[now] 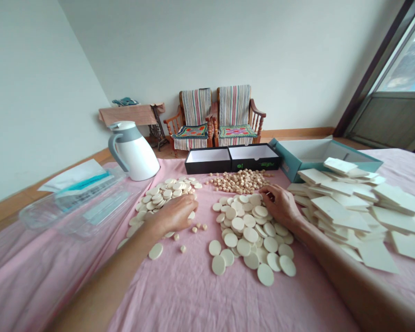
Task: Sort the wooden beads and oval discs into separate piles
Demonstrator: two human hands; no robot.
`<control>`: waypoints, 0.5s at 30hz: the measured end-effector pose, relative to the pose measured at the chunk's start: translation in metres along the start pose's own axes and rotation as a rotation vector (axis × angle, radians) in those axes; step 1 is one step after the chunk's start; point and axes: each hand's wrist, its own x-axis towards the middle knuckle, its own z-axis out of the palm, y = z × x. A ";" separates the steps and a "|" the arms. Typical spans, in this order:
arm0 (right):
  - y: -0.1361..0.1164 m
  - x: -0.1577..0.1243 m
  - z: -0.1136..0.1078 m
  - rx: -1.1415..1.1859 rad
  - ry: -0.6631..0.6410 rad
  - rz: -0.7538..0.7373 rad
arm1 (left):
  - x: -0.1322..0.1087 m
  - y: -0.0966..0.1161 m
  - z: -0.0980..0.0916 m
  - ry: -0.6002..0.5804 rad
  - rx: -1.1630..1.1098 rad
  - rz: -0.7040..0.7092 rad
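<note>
My left hand [180, 213] is closed, fingers curled downward at the right edge of a pile of pale round wooden discs [166, 191]. What its fingers hold, if anything, is hidden. Several small wooden beads or cubes [194, 229] lie on the cloth beside it. My right hand [280, 204] curls in at the upper right of a second disc pile [244, 235], its thumb and fingertips drawn together. Whether a piece is between them cannot be made out. Just behind that hand spreads a heap of small wooden pieces [240, 181].
Square pale wooden sheets [349, 205] are heaped at the right before a teal box [297, 159]. Two black open boxes [212, 166] stand behind the small pieces. A white-grey jug [138, 154] and clear plastic packaging [90, 203] are at left on the pink tablecloth [193, 290].
</note>
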 end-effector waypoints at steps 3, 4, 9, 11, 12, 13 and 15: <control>-0.001 0.000 0.000 0.004 0.005 -0.001 | 0.004 0.012 -0.008 0.095 -0.145 0.007; -0.001 0.000 0.000 0.006 0.005 -0.002 | 0.006 0.016 -0.011 0.150 -0.239 0.010; -0.004 0.000 -0.002 0.012 0.003 -0.001 | 0.017 0.012 -0.012 0.451 -0.524 -0.032; -0.005 0.001 -0.003 0.007 0.004 0.003 | 0.018 0.000 -0.004 0.473 -0.412 -0.099; -0.005 0.000 -0.003 0.003 0.004 0.004 | 0.019 -0.006 0.001 0.457 -0.336 -0.121; -0.005 0.000 -0.003 0.000 0.004 0.004 | 0.018 -0.011 0.006 0.428 -0.253 -0.133; -0.005 0.000 -0.003 -0.004 0.004 -0.001 | 0.018 -0.018 0.015 0.340 -0.115 -0.156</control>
